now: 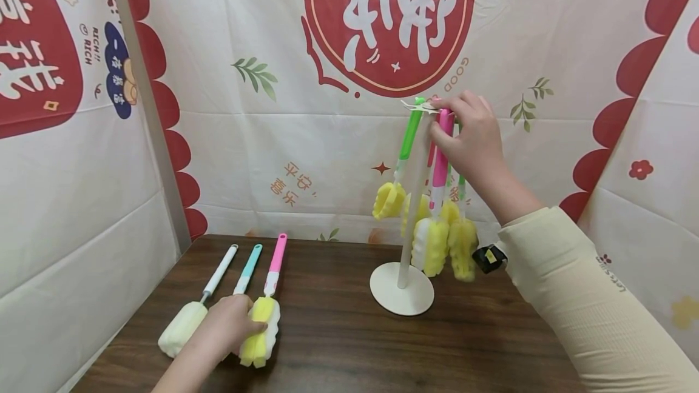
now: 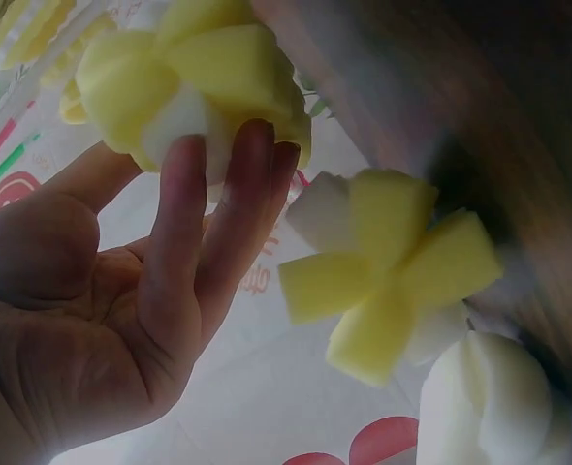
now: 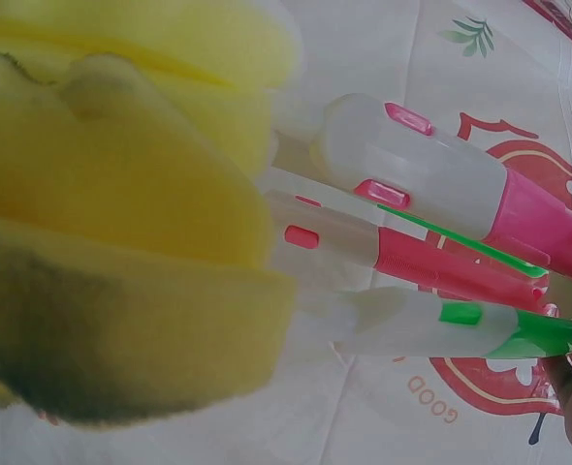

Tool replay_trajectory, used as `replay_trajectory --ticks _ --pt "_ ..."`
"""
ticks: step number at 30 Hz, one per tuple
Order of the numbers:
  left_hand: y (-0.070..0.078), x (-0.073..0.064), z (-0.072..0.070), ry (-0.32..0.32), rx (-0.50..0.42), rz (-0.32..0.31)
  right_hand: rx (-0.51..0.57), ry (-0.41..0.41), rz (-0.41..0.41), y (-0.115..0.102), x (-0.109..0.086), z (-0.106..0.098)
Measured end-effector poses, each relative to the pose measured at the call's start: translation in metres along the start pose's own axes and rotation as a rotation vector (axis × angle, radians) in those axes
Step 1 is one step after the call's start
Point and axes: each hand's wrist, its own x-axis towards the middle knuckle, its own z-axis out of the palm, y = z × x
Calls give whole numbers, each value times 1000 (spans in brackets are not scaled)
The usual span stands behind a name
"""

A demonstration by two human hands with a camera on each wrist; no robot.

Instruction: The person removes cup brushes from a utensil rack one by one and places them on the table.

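Note:
A white stand (image 1: 409,217) with a round base holds several sponge bottle brushes hanging from its top. My right hand (image 1: 472,132) is at the top of the stand, thumb and fingers pinching the upper end of a pink-handled bottle brush (image 1: 439,168) with a yellow and white sponge. A green-handled brush (image 1: 409,138) hangs to its left. On the table, my left hand (image 1: 232,323) holds the yellow and white sponge head of another pink-handled bottle brush (image 1: 276,259). In the left wrist view, its fingers (image 2: 174,223) lie against that sponge (image 2: 238,77).
Left on the brown table (image 1: 327,344) lie a teal-handled brush (image 1: 249,265), partly hidden by the left hand, and a white-handled brush (image 1: 185,323). Printed cloth (image 1: 218,156) walls in the back and sides. A black device (image 1: 489,258) shows below the right wrist.

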Motion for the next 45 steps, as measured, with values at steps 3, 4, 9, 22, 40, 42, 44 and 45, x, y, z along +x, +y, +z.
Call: replay_trajectory --ticks 3,4,9,22,40,42,44,45 --pt "-1 3 3 -14 12 -13 2 2 1 0 0 0" --pt "-1 3 3 -18 15 -16 2 2 2 0 0 0" --pt "-3 5 6 -14 36 -18 -2 -2 6 -1 0 0" --pt "-3 7 7 -13 64 -29 -4 0 -1 0 -2 -2" --pt "1 12 12 27 176 24 -12 -11 -1 1 -2 -2" --pt "1 13 12 30 180 23 -11 -15 0 1 -2 -3" --pt "1 13 13 32 183 15 -10 -20 -1 1 -2 -3" --pt "2 13 12 34 186 14 -10 -22 -3 1 -2 -3"
